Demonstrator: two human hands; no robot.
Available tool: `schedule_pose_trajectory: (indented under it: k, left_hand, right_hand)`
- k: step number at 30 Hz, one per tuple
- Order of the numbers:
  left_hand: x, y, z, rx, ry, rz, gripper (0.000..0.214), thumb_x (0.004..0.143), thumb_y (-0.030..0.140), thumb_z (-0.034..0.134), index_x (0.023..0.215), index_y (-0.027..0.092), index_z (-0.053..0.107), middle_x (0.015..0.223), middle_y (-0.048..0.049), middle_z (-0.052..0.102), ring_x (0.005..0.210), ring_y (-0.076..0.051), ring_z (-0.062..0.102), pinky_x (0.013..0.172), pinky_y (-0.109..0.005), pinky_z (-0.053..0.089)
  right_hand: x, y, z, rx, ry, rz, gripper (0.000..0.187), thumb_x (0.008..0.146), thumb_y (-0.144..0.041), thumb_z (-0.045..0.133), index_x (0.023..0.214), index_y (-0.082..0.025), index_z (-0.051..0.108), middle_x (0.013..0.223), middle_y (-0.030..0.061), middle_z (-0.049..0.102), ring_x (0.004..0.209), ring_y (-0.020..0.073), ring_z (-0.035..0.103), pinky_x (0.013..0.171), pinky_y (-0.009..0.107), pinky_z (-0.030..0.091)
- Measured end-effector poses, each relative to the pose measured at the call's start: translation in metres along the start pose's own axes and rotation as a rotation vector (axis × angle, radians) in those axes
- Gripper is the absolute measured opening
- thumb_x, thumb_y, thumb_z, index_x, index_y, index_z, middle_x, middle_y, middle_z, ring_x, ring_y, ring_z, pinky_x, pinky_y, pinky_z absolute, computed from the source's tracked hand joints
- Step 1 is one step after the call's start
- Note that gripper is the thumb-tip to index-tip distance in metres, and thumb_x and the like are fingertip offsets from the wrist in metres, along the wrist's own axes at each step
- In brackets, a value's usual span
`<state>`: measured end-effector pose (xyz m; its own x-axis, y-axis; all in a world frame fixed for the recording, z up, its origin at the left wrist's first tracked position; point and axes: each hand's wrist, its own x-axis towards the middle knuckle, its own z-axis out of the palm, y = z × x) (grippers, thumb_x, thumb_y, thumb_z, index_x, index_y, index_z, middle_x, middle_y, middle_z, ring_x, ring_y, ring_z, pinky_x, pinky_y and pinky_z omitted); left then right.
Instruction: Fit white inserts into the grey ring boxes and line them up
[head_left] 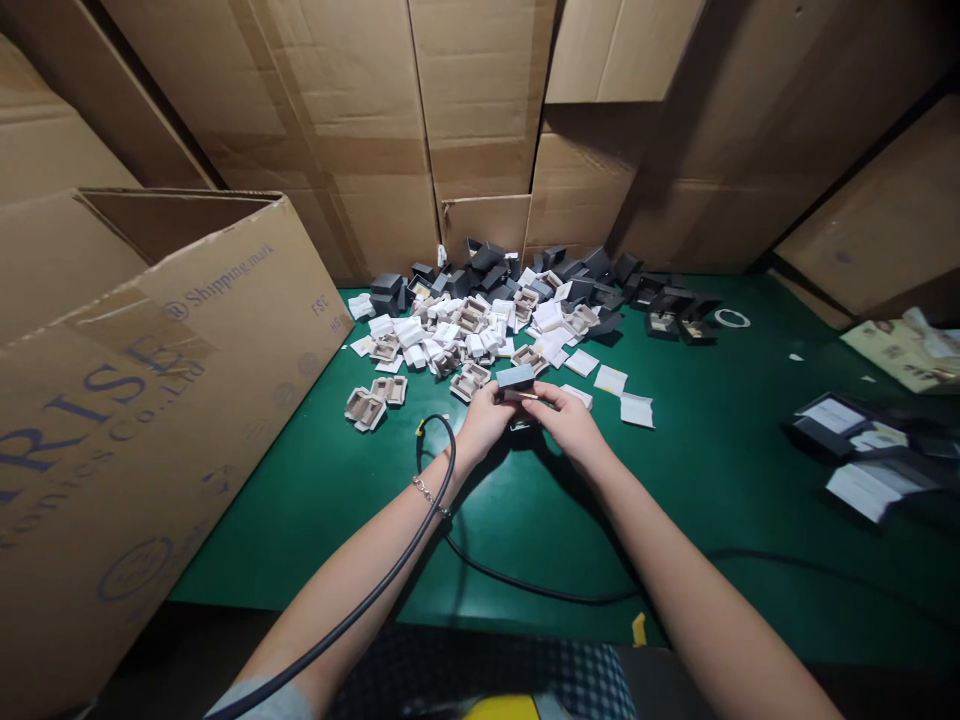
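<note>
Near the middle of the green table, my two hands meet at a small dark box [516, 377]. My left hand [482, 420] is closed around its left side. The fingers of my right hand [566, 418] pinch its right edge, where a thin pale strip shows. Just beyond my fingers lies a pile of white folded leaflets [551, 317] and greyish moulded trays [471, 380]. Part of the box is hidden by my fingers, and a small bit of something dark and white shows under my hands.
A large open carton [247, 330] stands at the left. Several dark boxes [487, 260] are heaped at the back against cardboard walls [360, 130]. More opened boxes [832, 415] lie at the right. A black cable [525, 588] loops over my left forearm and across the green table [300, 540].
</note>
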<state>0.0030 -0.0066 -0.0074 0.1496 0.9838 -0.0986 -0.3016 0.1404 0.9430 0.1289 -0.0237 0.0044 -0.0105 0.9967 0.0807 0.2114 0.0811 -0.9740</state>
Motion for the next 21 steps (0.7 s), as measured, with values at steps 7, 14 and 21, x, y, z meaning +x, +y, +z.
schedule_pose_trajectory:
  k: [7, 14, 21]
  left_hand:
    - [-0.004, 0.004, 0.002, 0.081, -0.019, -0.02, 0.028, 0.056, 0.006, 0.055, 0.082, 0.01, 0.064, 0.074, -0.0032, 0.065, 0.063, -0.011, 0.054, 0.062, -0.023, 0.042]
    - [-0.004, 0.007, -0.002, 0.173, -0.147, -0.094, 0.014, 0.056, 0.011, 0.053, 0.069, 0.013, 0.056, 0.057, 0.0044, 0.05, 0.05, -0.006, 0.039, 0.049, -0.02, 0.027]
    - [-0.007, 0.013, -0.003, 0.221, -0.283, -0.11, 0.006, 0.055, 0.015, 0.051, 0.061, 0.016, 0.049, 0.052, 0.0069, 0.042, 0.047, -0.005, 0.033, 0.047, -0.022, 0.022]
  right_hand:
    - [-0.011, -0.007, 0.008, -0.074, 0.117, -0.015, 0.026, 0.073, -0.034, 0.059, 0.09, -0.017, 0.071, 0.097, 0.0073, 0.071, 0.09, 0.0231, 0.063, 0.075, 0.035, 0.051]
    - [-0.011, -0.006, -0.001, -0.439, 0.241, -0.325, 0.013, 0.077, -0.03, 0.06, 0.072, -0.022, 0.07, 0.111, 0.0088, 0.067, 0.104, 0.0263, 0.06, 0.088, 0.042, 0.048]
    - [-0.011, -0.002, -0.012, -0.816, 0.206, -0.597, 0.015, 0.084, -0.025, 0.055, 0.076, -0.023, 0.068, 0.111, 0.0097, 0.066, 0.1, 0.0254, 0.059, 0.083, 0.04, 0.049]
